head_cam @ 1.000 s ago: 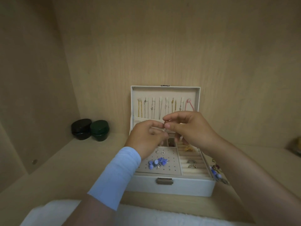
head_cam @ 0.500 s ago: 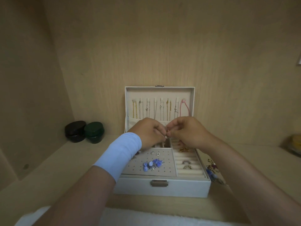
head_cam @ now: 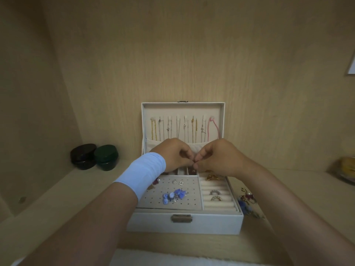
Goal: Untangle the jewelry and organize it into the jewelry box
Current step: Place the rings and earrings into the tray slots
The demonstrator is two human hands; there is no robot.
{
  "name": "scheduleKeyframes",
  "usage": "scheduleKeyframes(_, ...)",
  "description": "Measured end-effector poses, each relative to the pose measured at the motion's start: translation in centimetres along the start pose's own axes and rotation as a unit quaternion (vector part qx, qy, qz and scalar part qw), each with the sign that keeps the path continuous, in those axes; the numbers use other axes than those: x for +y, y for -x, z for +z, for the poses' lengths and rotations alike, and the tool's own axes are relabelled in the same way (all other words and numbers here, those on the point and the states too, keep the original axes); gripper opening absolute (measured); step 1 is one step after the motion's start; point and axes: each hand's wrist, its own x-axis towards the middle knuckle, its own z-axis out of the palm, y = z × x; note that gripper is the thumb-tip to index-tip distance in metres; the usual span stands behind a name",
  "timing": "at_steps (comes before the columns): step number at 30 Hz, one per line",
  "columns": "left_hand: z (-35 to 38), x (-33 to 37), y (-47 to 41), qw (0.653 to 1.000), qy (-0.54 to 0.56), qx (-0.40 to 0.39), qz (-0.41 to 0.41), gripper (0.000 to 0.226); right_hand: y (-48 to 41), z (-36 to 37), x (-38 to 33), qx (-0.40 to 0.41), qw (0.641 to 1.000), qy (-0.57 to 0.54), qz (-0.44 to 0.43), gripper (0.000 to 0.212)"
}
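1. Head view: the white jewelry box (head_cam: 211, 223) sits open at counter (head_cam: 67, 198) centre, its lid (head_cam: 182, 110) upright, with necklaces (head_cam: 178, 129) hanging inside the lid.
2. The left hand (head_cam: 172, 154), with a pale blue wristband (head_cam: 143, 172), and the right hand (head_cam: 219, 158) meet fingertip to fingertip over the box's far compartments.
3. Fingers of both hands are curled; whether they pinch anything cannot be told.
4. In the tray: blue earrings (head_cam: 173, 195) near left, rings (head_cam: 215, 194) right.
5. Loose jewelry (head_cam: 247, 198) lies just right of the box.
6. A black jar (head_cam: 83, 156) and a green jar (head_cam: 106, 157) stand far left.

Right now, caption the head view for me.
Left hand and right hand, fingertips together, above open white jewelry box.
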Motion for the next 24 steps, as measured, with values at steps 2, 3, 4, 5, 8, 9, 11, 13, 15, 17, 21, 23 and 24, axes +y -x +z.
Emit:
scheduleKeyframes(2,-0.3,-0.4,0.3,0.999,0.012,0.03,-0.002,0.01,0.1,0.3,-0.1,0.026,0.999,0.024,-0.005,0.014)
scheduleKeyframes(3,-0.6,-0.5,0.6,0.999,0.017,0.047,-0.006,0.011,0.1,0.4,-0.1,0.036,0.998,0.043,-0.008,0.015)
scheduleKeyframes(4,-0.8,-0.6,1.0,0.998,0.02,0.057,-0.012,0.01,0.2,0.6,-0.2,0.041,0.997,0.065,-0.013,0.016)
scheduleKeyframes(5,-1.0,-0.7,1.6,0.998,0.022,0.058,-0.019,0.01,0.2,0.8,-0.2,0.04,0.995,0.089,-0.018,0.017)
scheduleKeyframes(8,-1.3,-0.6,3.8,0.999,0.013,0.036,-0.037,0.009,0.4,1.3,-0.3,0.019,0.989,0.141,-0.031,0.018)
scheduleKeyframes(9,-1.4,-0.5,4.7,0.999,0.005,0.027,-0.038,0.01,0.4,1.3,-0.3,0.012,0.989,0.146,-0.032,0.02)
scheduleKeyframes(11,-1.5,-0.2,6.4,0.999,-0.003,0.002,-0.032,0.01,0.4,0.8,-0.4,0.005,0.991,0.13,-0.03,0.028)
scheduleKeyframes(13,-1.7,0.1,7.6,0.999,-0.001,-0.021,-0.027,0.01,0.3,0.3,-0.5,0.003,0.994,0.11,-0.029,0.027)
scheduleKeyframes(15,-1.8,0.3,8.5,1.0,-0.007,-0.015,-0.021,0.01,0.4,0.2,-0.6,0.0,0.994,0.108,-0.03,0.02)
scheduleKeyframes(17,-1.9,0.6,8.8,1.0,-0.026,0.004,-0.009,0.009,0.4,0.6,-0.4,-0.013,0.993,0.113,-0.033,0.015)
scheduleKeyframes(21,-1.7,1.0,9.2,1.0,-0.014,-0.021,-0.011,0.009,0.3,1.0,-0.2,-0.017,0.993,0.11,-0.029,0.01)
scheduleKeyframes(23,-1.5,1.0,9.3,0.998,-0.053,-0.034,-0.006,0.018,0.1,1.1,-0.1,-0.008,0.992,0.122,-0.03,0.01)
scheduleKeyframes(24,-1.4,1.0,9.3,0.996,-0.077,-0.037,-0.002,0.022,0.1,1.3,-0.1,-0.005,0.991,0.131,-0.03,0.01)
